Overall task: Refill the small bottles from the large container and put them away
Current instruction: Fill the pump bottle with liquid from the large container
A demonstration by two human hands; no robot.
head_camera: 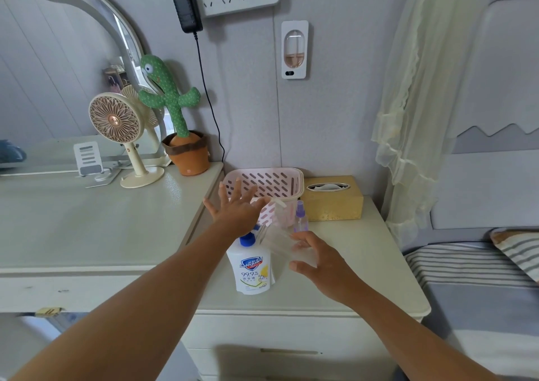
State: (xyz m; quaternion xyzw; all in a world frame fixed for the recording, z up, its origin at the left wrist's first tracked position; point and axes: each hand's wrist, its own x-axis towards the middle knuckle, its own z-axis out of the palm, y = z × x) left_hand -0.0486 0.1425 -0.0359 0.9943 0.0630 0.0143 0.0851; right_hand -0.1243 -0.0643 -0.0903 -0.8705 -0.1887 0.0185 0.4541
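Observation:
A large white hand-wash container (pixel 253 267) with a blue cap stands on the low cabinet top (pixel 364 278). Just behind it my left hand (pixel 236 210) hovers with fingers spread, holding nothing, in front of the pink slotted basket (pixel 274 181). My right hand (pixel 318 261) curls around a clear, blurred small bottle (pixel 284 245) lying tilted to the right of the container. A small purple spray bottle (pixel 301 219) stands upright behind it, next to another clear bottle with a white pump (pixel 281 210).
A gold tissue box (pixel 332 198) sits right of the basket. On the higher dresser to the left are a cactus toy (pixel 178 112), a small fan (pixel 122 130) and a mirror. A bed with striped bedding (pixel 466 267) and a curtain lie to the right.

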